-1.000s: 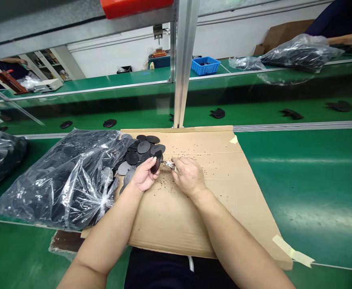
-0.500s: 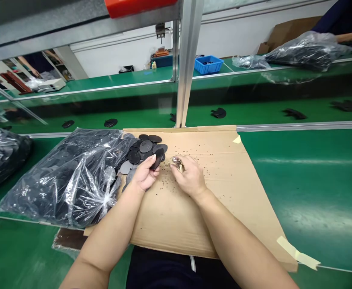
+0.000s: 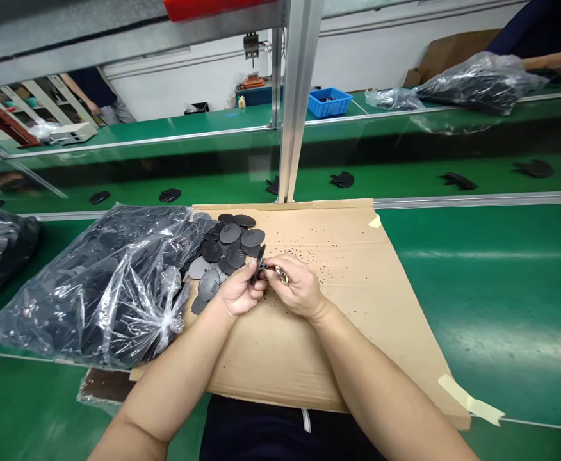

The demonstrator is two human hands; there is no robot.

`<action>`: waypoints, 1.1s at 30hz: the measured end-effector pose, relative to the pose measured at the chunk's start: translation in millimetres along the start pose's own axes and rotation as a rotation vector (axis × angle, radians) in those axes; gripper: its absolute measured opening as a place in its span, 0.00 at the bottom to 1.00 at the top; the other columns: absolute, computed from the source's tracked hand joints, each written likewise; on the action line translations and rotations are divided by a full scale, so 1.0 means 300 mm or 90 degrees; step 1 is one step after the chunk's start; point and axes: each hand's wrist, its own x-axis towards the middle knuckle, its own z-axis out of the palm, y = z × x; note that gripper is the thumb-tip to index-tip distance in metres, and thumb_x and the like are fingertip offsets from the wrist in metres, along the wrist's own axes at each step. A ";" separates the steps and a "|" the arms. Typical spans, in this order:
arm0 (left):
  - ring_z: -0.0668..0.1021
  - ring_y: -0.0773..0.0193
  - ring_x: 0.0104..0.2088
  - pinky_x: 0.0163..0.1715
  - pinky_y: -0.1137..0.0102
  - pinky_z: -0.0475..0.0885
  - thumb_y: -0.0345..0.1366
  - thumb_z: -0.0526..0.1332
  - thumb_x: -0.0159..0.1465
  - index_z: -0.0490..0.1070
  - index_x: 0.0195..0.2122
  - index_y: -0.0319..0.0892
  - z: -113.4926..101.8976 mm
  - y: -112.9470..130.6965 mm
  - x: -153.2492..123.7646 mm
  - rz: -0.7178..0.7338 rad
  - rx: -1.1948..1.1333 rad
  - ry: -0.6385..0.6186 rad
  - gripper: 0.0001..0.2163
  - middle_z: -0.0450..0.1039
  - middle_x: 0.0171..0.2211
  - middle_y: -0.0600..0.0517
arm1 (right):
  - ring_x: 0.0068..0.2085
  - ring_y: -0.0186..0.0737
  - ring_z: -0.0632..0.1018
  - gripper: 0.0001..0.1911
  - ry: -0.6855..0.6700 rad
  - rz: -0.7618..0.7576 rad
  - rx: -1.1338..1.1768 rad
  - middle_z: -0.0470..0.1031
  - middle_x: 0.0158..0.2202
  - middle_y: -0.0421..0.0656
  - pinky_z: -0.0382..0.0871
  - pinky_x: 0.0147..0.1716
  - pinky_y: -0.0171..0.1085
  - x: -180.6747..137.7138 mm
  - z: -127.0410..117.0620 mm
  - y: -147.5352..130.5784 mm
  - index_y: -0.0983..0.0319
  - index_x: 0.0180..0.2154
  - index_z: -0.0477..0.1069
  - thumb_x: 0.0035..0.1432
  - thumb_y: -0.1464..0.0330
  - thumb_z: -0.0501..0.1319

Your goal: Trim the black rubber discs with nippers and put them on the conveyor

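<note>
Between the thumb and fingers of my left hand is a thin black disc, turned nearly edge-on. My right hand is closed around a small shiny metal tool, silver and brass in colour, whose kind I cannot make out. The right fingertips meet the disc, and the contact point is partly hidden by fingers. Left of the hands lies a heap of black and grey oval discs, some with raised marks. Beneath everything is a cardboard sheet strewn with tiny black specks.
A clear plastic bag full of dark discs lies left of the cardboard. An upright metal post rises behind it. Several black pieces rest on the green belt. Farther back are a blue bin and other people's arms.
My right hand has moved left, bringing the metal tool to the disc. The disc in my left hand has turned from tilted to nearly edge-on. The view has shifted slightly.
</note>
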 end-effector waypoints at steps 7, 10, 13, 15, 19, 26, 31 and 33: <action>0.64 0.79 0.16 0.11 0.86 0.55 0.38 0.71 0.53 0.67 0.30 0.37 -0.006 -0.011 0.003 0.014 0.018 -0.021 0.14 0.64 0.23 0.57 | 0.37 0.41 0.76 0.10 0.018 -0.074 -0.069 0.78 0.36 0.46 0.72 0.40 0.41 -0.010 0.002 0.003 0.60 0.43 0.73 0.61 0.71 0.56; 0.64 0.79 0.16 0.11 0.85 0.54 0.39 0.72 0.53 0.66 0.31 0.38 -0.002 -0.015 0.002 0.034 0.038 -0.022 0.15 0.63 0.23 0.57 | 0.37 0.41 0.76 0.09 0.017 -0.034 -0.073 0.77 0.35 0.46 0.72 0.41 0.42 -0.010 0.010 -0.007 0.59 0.41 0.73 0.61 0.69 0.56; 0.68 0.77 0.19 0.14 0.83 0.60 0.37 0.72 0.51 0.66 0.36 0.40 0.010 -0.010 -0.001 0.119 0.084 -0.026 0.17 0.65 0.25 0.57 | 0.38 0.41 0.76 0.09 0.047 0.042 -0.013 0.76 0.35 0.45 0.72 0.41 0.41 -0.003 0.020 -0.016 0.59 0.40 0.73 0.63 0.67 0.55; 0.72 0.74 0.23 0.17 0.81 0.65 0.34 0.74 0.48 0.66 0.43 0.43 0.015 0.000 -0.004 0.224 0.131 -0.012 0.24 0.69 0.31 0.56 | 0.38 0.40 0.76 0.10 0.083 0.119 0.050 0.76 0.37 0.45 0.71 0.42 0.40 0.002 0.022 -0.010 0.60 0.41 0.72 0.64 0.64 0.54; 0.73 0.73 0.26 0.13 0.82 0.57 0.32 0.75 0.43 0.66 0.48 0.43 -0.002 0.034 -0.001 0.338 0.200 0.033 0.31 0.72 0.37 0.53 | 0.40 0.41 0.76 0.12 0.098 0.218 0.055 0.76 0.39 0.45 0.70 0.43 0.41 0.004 0.011 0.026 0.60 0.42 0.73 0.63 0.61 0.57; 0.76 0.69 0.30 0.29 0.74 0.72 0.33 0.72 0.48 0.69 0.45 0.45 -0.040 0.076 -0.001 0.329 0.124 -0.031 0.23 0.73 0.32 0.55 | 0.39 0.43 0.77 0.12 -0.045 0.209 -0.062 0.78 0.38 0.45 0.70 0.41 0.41 -0.007 0.005 0.033 0.59 0.44 0.75 0.59 0.63 0.61; 0.73 0.71 0.23 0.20 0.77 0.66 0.34 0.69 0.54 0.68 0.48 0.46 -0.049 0.083 0.003 0.234 0.129 -0.020 0.20 0.70 0.29 0.56 | 0.38 0.40 0.77 0.11 -0.145 0.166 -0.042 0.78 0.38 0.43 0.69 0.41 0.39 -0.001 0.000 -0.007 0.57 0.43 0.76 0.59 0.64 0.61; 0.68 0.74 0.19 0.16 0.79 0.59 0.34 0.68 0.55 0.69 0.42 0.41 -0.049 0.082 0.009 0.198 0.107 -0.014 0.14 0.67 0.26 0.56 | 0.37 0.39 0.77 0.10 -0.171 0.155 -0.065 0.78 0.36 0.42 0.68 0.39 0.37 0.000 -0.001 -0.015 0.57 0.42 0.77 0.58 0.66 0.60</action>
